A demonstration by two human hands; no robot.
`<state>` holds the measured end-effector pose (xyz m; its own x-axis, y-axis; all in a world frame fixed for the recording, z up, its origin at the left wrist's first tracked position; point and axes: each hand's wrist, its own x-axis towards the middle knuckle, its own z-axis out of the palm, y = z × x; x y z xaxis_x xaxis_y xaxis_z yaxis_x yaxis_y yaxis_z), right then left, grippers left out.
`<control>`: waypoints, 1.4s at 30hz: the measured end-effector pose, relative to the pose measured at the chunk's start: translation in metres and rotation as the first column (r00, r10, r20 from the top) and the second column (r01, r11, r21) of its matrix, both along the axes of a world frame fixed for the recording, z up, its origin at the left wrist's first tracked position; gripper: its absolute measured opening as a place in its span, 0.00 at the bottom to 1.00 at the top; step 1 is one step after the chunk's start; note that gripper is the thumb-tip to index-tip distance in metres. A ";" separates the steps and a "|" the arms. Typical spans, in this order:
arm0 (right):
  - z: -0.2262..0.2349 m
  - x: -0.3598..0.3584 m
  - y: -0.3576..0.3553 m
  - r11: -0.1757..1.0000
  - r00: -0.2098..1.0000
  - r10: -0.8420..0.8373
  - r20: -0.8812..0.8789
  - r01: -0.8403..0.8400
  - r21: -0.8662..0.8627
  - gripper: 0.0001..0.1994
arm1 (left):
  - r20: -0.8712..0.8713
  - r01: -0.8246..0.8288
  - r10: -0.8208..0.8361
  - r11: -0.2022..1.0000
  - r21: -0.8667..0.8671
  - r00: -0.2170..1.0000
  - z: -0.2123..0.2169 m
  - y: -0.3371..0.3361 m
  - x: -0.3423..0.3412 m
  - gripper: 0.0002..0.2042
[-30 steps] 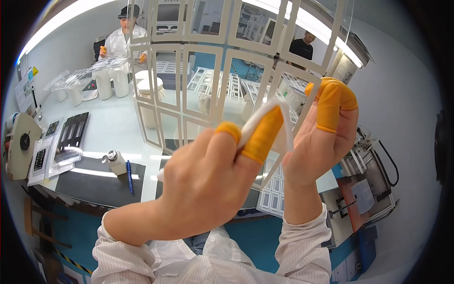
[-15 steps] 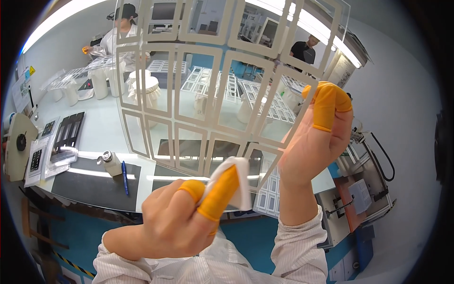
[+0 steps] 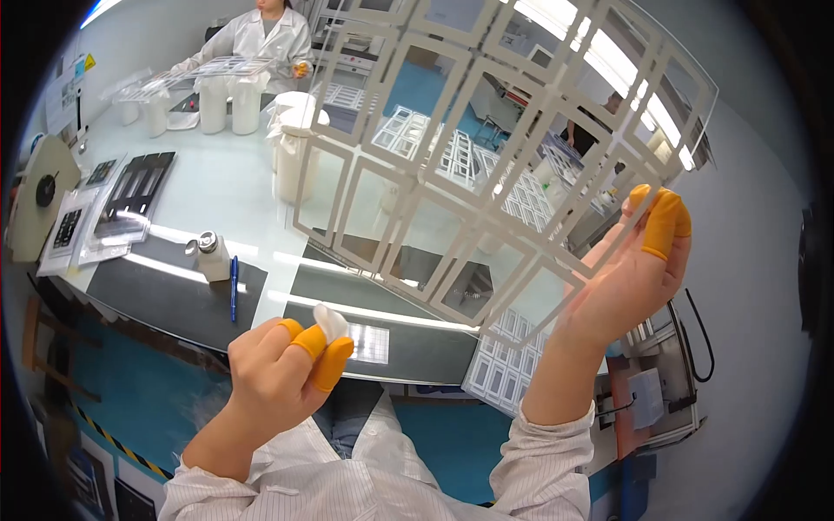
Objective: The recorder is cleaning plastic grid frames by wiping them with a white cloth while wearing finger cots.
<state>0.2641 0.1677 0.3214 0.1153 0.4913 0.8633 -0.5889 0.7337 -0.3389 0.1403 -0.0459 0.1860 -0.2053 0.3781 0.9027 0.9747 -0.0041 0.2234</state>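
On the pale worktable (image 3: pixel 217 187), far left: one beige disc-shaped device (image 3: pixel 39 204), then two black trays (image 3: pixel 130 195) lying flat side by side, one small capped bottle (image 3: pixel 211 256) standing upright and one blue pen (image 3: pixel 234 288) just beside it on a grey mat (image 3: pixel 165 300). Further back: several white cylindrical stacks (image 3: pixel 230 104), count uncertain, and one seated person in a white coat (image 3: pixel 265 35). Left hand (image 3: pixel 282 382): one, low in the picture, curled, its orange-capped fingertips (image 3: pixel 330 360) pinching one small white wipe (image 3: pixel 331 323); three orange finger cots show on it. Centre to right: one clear sheet (image 3: pixel 486 165), large, thin, transparent, printed with a grid of white rectangular frames in rows, held up tilted above the table edge, the table visible through it. Right hand (image 3: pixel 630 278): one, raised, gripping the sheet's lower right edge, its orange-capped fingertips (image 3: pixel 665 221) pressed on it. Below the sheet, one flat white panel of small frames (image 3: pixel 504 369) lies on the table edge.
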 end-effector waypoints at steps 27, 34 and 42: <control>-0.001 0.001 -0.014 0.977 0.999 -0.019 0.026 0.013 0.211 0.08 | -0.346 0.058 0.054 0.951 0.305 0.936 0.097 0.068 0.006 0.17; -0.004 0.005 -0.010 0.985 0.997 -0.041 0.059 0.030 0.172 0.10 | -0.348 0.109 -0.027 0.970 0.217 0.937 0.064 0.068 0.013 0.12; -0.001 -0.002 0.003 0.994 0.997 -0.069 0.021 0.067 0.088 0.09 | -0.289 0.145 -0.061 0.949 0.278 0.955 0.055 0.042 0.011 0.09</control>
